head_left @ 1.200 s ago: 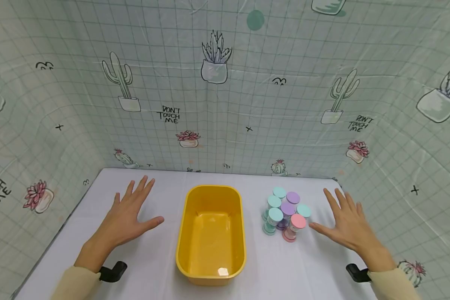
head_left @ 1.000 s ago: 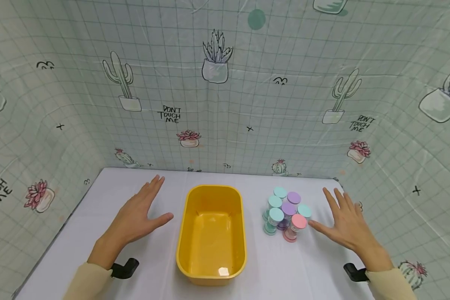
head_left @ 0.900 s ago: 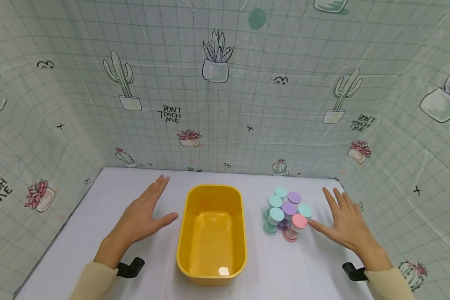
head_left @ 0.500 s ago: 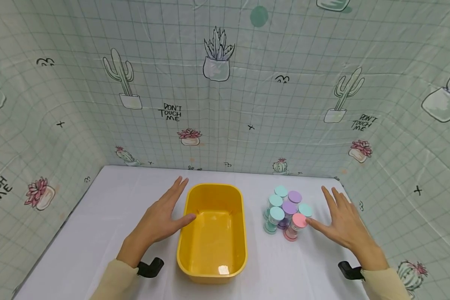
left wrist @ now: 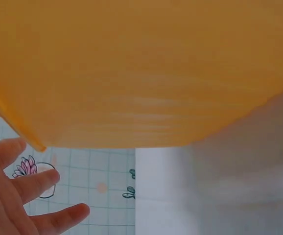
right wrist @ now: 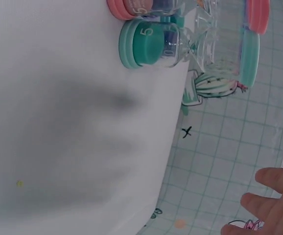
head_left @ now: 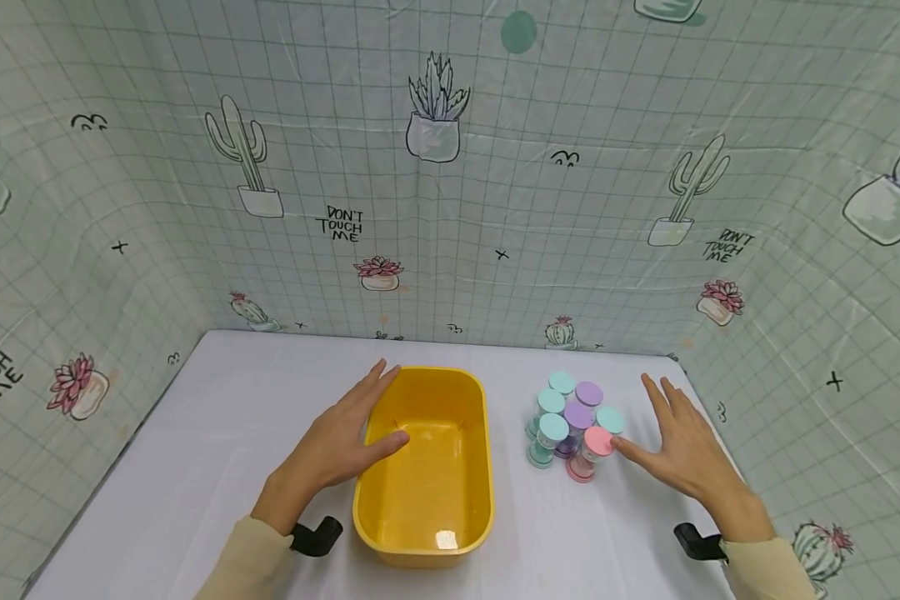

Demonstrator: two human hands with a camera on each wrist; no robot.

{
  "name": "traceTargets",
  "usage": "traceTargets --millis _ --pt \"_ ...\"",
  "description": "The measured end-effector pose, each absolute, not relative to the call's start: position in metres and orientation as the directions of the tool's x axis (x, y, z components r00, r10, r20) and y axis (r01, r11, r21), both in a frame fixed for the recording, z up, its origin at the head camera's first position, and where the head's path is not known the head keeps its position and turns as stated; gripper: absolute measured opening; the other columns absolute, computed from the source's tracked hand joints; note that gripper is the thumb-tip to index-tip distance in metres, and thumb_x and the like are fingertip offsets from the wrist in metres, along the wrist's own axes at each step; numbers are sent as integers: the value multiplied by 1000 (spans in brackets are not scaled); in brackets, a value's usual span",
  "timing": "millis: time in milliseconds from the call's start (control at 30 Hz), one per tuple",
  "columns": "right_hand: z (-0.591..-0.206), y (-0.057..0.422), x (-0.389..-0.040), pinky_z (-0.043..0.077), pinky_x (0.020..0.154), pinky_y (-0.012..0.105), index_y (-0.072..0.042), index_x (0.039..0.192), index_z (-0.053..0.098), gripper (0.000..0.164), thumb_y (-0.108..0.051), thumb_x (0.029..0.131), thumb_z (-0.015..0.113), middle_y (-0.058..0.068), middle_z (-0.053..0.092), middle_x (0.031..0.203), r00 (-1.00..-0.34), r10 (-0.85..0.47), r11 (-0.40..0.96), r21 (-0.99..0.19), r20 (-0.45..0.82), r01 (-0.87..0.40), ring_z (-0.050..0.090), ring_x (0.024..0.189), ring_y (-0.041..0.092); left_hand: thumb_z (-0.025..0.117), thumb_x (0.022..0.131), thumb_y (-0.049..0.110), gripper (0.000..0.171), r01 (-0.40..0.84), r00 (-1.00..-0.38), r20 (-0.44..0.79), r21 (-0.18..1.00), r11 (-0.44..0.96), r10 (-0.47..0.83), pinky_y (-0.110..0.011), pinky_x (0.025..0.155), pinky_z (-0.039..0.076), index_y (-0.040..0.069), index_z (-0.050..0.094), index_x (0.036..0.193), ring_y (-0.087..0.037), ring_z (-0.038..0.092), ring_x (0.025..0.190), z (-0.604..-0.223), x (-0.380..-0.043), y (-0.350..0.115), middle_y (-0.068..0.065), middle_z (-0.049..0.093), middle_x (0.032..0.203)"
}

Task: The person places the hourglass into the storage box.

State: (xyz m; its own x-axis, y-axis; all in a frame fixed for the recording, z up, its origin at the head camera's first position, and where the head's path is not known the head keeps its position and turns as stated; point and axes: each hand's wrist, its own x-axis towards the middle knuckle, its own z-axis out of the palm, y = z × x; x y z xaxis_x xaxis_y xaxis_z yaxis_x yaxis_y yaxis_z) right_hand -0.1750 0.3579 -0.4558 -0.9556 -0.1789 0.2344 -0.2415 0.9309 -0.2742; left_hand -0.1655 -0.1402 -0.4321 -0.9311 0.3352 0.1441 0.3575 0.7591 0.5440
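A yellow plastic tub [head_left: 427, 492] stands on the table with nothing in it. Over its left rim hovers my left hand [head_left: 333, 446], fingers spread and straight, the thumb above the inside. The left wrist view is mostly filled by the tub's outer wall [left wrist: 146, 73]. To the right stand several sand timers in a cluster: a pink one [head_left: 598, 442] in front, a mint one [head_left: 552, 428] at left, a purple one [head_left: 578, 415] in the middle. Just right of them is my right hand [head_left: 686, 458], fingers extended, thumb tip close by the pink cap.
A white-covered table [head_left: 157, 458] holds everything. Behind it and along both sides hangs a grid-patterned cloth [head_left: 435, 225] printed with cacti. A black wrist camera [head_left: 317, 537] sits on the left wrist and another [head_left: 699, 542] on the right.
My left hand has moved right from the bare table to over the tub's left rim. My right hand has shifted slightly left toward the sand timers. Tub and timers stay in place.
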Motion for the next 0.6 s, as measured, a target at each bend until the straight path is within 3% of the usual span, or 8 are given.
traceTargets --millis 267,600 --pt "-454 355 -174 28 102 84 -15 167 10 110 -57 87 73 36 24 162 -969 -163 926 -311 185 -215 31 141 62 60 94 63 86 370 -921 121 564 738 369 -67 116 35 34 22 165 -33 31 155 -437 -165 -137 2 15 174" --pt "-455 348 -178 28 104 83 -15 167 8 110 -55 88 73 33 21 165 -967 -165 906 -358 192 -225 28 145 59 59 97 57 79 401 -902 115 582 707 416 -68 113 38 29 28 164 -36 34 154 -442 -165 -138 1 12 175"
